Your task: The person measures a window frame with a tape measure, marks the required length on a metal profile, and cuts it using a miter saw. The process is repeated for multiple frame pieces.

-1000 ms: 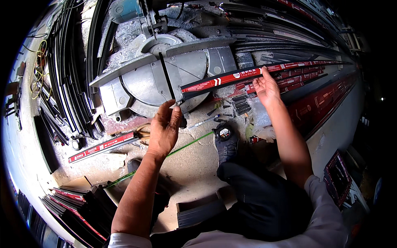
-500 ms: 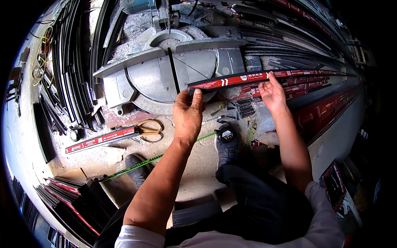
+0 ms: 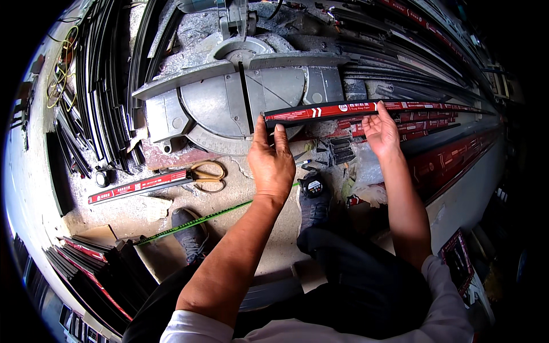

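A long black profile strip with a red printed face stretches to the right, held over the front of a mitre saw's grey round table. My left hand grips its left end, index finger at the tip and thumb along the near edge. Farther right, my right hand pinches the strip, thumb on the face and the other fingers curled beneath. The saw's metal fence lies beyond the strip. Only the lower part of the saw head shows at the top.
Scissors lie beside a short red-faced strip on the floor. A tape measure at my right shoe has its green blade drawn out leftward. Black profiles crowd the left; more red-faced lengths lie right. Cut pieces are stacked lower left.
My left hand has shifted slightly right and its index finger has come up to the strip's end. My right hand keeps its pinch. The whole view has shifted a little.
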### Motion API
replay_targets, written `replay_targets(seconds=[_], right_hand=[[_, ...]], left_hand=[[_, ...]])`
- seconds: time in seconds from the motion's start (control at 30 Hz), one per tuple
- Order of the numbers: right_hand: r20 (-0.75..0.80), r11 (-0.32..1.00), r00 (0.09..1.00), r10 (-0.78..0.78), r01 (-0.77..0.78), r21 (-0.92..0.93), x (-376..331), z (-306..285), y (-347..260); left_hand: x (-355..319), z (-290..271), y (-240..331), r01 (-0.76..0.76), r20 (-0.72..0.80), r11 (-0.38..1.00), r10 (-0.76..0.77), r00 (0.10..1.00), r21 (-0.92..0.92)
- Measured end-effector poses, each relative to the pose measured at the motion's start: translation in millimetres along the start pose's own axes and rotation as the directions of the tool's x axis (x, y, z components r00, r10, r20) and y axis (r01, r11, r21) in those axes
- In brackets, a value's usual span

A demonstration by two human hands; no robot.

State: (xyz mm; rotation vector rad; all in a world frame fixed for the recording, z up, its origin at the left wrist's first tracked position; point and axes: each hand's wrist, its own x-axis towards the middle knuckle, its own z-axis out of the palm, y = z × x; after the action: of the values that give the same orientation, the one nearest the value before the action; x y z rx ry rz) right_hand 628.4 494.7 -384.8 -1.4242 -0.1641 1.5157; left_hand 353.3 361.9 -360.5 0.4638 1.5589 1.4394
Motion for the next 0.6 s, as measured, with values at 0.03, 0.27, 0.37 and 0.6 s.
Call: replay_targets(seconds=[0.03,0.27,0.37,0.6], right_hand=[[0.005,1.0,1.0,0.002,-0.002,-0.003,0,1,0],[-0.057,0.948,0.993,-0.103,0.081,-0.307,0,-12,-2],[-0.141,0.737,0.886,-0.441,0.269,-0.62,-8,-8,-1],[0.692,-0.452,0.52,-0.501,0.525,-0.721,-24,4,-19]], left_hand=[[0,1,0,-0.017,-0.007,1.0,0.017,1.0,-0.004],[-1,4,-2,0.024,-0.058,0.999,-0.022,0.998,0.032],[-1,4,-3,0.015,-0.064,1.0,-0.013,0.998,0.027],[1,5,6,0.029,-0.058,0.997,-0.025,0.998,0.073]])
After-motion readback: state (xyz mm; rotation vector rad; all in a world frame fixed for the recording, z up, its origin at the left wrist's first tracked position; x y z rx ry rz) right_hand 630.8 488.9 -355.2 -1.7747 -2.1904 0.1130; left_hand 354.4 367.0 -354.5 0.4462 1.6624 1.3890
